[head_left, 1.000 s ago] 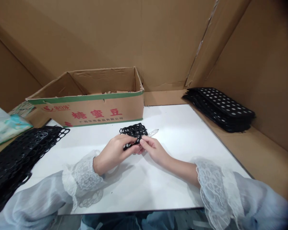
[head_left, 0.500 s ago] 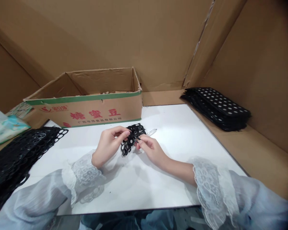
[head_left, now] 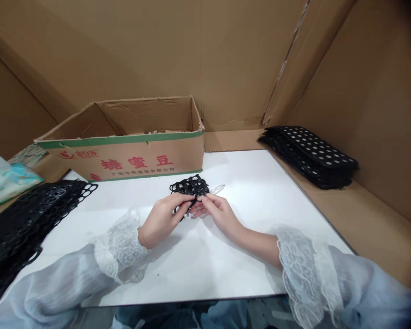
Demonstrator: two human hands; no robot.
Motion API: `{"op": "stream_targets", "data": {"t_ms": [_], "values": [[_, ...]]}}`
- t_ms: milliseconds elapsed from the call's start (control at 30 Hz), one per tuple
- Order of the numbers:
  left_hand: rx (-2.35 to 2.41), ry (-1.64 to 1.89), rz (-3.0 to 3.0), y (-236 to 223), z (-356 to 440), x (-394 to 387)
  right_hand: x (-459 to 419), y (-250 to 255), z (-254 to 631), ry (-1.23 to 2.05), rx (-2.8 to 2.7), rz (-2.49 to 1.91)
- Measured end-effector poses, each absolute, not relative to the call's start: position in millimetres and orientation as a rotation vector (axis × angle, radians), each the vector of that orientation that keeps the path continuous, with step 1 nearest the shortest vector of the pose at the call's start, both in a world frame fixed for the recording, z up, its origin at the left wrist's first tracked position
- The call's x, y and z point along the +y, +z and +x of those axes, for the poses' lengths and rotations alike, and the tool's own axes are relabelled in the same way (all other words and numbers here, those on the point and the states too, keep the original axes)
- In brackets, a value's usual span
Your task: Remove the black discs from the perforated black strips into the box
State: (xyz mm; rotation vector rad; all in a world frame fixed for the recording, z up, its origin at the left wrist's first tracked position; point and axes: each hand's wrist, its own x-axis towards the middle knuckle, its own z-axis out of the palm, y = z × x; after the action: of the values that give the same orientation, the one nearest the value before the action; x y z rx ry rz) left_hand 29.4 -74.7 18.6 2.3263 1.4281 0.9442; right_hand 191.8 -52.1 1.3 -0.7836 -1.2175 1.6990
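Observation:
A small piece of black openwork mesh (head_left: pixel 189 185), full of round holes, is held just above the white tabletop. My left hand (head_left: pixel 165 216) pinches its near edge between thumb and fingers. Close beside it, my right hand (head_left: pixel 219 214) grips the same mesh, thumb on top and fingers curled beneath. The two sets of fingertips almost meet, hiding part of the mesh. A clear pen-like stick with a dark tip (head_left: pixel 218 188) pokes out past my right fingers; whether this hand holds it too, I cannot make out.
Behind my hands stands an open cardboard box (head_left: pixel 150 153) with red lettering. A pile of black mesh sheets (head_left: pixel 30 219) lies at left, near a floral plastic packet (head_left: pixel 12 183). At right rests a stack of black dotted pieces (head_left: pixel 311 155). Cardboard walls (head_left: pixel 233 59) enclose the white table (head_left: pixel 253 269).
My left fingers lifted and drew apart from the right, bunching the mesh, then came back down beside them. The mesh now lies flatter again. My right hand has hardly moved.

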Motion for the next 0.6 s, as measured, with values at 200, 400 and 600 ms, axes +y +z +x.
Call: {"op": "stream_targets", "data": {"t_ms": [200,400,600], "values": [[1.329,0.948,2.455,13,26,-74,-53,-5,190,1.701,-1.222,-0.797],[1.342,0.932,2.546,6,26,-75,-52,-8,189,1.716,-1.23,-0.853],[1.35,0.916,2.504,8,27,-76,-52,-9,190,1.723,-1.231,-0.884]]}}
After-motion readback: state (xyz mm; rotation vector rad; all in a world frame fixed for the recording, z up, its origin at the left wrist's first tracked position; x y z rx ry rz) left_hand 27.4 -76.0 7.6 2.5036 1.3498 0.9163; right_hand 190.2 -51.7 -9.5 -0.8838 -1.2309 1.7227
